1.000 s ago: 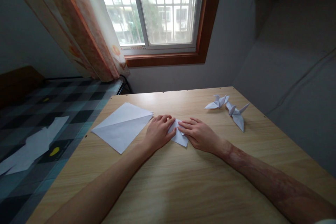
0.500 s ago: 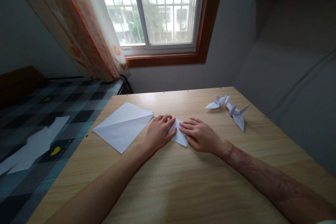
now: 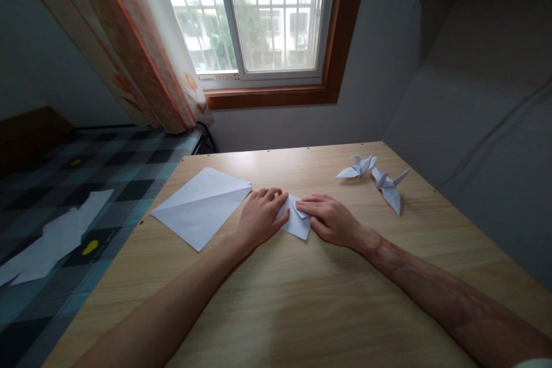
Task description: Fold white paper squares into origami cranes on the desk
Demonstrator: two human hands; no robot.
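Note:
A small folded white paper [image 3: 296,222] lies on the wooden table [image 3: 302,299] between my two hands. My left hand [image 3: 260,217] rests on its left part, fingers curled and pressed down on the sheet. My right hand [image 3: 330,218] presses on its right part, fingertips on a raised flap. A larger white sheet [image 3: 202,206], folded along a diagonal, lies flat to the left of my left hand. Two finished paper cranes [image 3: 375,177] stand at the far right of the table.
To the left of the table is a checked bed cover [image 3: 64,195] with loose white paper [image 3: 52,238] on it. A window [image 3: 259,17] and a curtain [image 3: 142,52] are behind the table. A grey wall runs along the right.
My right hand has drawn in slightly and its fingertips have lifted a small flap of the folded paper. My left hand has stayed in place.

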